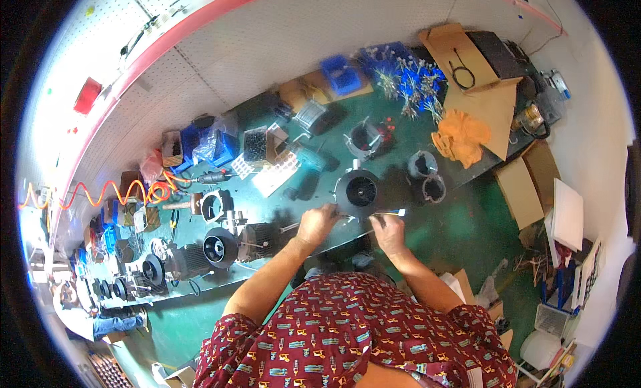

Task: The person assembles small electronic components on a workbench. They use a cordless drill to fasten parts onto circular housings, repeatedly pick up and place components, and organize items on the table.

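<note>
A black round fan housing [356, 191] stands on the green workbench [314, 138] right in front of me. My left hand [316, 223] rests at its lower left edge, fingers curled against the rim. My right hand [389, 232] is closed on a thin tool with a blue and white handle [389, 213], its tip pointing left toward the housing's lower rim. My patterned red shirt fills the bottom of the view.
Black electric motors [230, 244] line the bench to my left, with an orange coiled air hose [110, 191] beyond. Blue parts bins [342, 74], bundled blue wires [410, 78], an orange cloth [461, 138] and cardboard [481, 94] lie behind. Another person [93, 314] stands far left.
</note>
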Motion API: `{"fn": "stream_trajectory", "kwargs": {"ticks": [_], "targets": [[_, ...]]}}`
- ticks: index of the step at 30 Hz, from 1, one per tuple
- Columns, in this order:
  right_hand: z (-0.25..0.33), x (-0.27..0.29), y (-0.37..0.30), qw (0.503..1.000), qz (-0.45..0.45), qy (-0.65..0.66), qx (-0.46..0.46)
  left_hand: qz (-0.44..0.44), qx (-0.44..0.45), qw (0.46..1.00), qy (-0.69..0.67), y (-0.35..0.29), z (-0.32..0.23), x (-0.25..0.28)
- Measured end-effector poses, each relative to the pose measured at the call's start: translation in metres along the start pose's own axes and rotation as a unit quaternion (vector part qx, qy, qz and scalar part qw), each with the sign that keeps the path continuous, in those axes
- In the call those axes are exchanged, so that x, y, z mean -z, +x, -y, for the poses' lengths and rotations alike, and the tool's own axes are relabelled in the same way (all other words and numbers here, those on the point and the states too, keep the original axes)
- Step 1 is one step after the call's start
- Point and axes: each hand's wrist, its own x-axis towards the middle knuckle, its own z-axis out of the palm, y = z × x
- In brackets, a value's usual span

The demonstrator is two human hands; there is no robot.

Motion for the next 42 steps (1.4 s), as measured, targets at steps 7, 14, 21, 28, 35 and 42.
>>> {"fn": "stream_trajectory", "kwargs": {"ticks": [7,14,21,28,35,42], "targets": [[-0.005,0.014,0.015,0.994,0.041,0.082,-0.067,-0.059,-0.009,0.996,-0.068,-0.004,-0.013,-0.009],[-0.030,0.027,0.049,0.964,0.009,0.210,-0.164,-0.084,0.074,0.968,-0.226,-0.015,0.007,-0.015],[-0.048,0.016,0.099,0.941,0.138,0.294,-0.091,-0.058,0.045,0.967,-0.243,0.037,0.027,0.010],[-0.063,0.022,0.135,0.924,0.267,0.272,0.039,0.060,-0.038,0.991,-0.113,0.079,-0.017,0.058],[-0.078,0.010,0.150,0.888,0.320,0.326,0.045,0.064,-0.082,0.991,-0.088,0.090,-0.010,0.050],[-0.082,0.002,0.146,0.777,0.338,0.499,-0.183,0.041,-0.105,0.988,-0.105,0.085,0.002,0.044]]}}
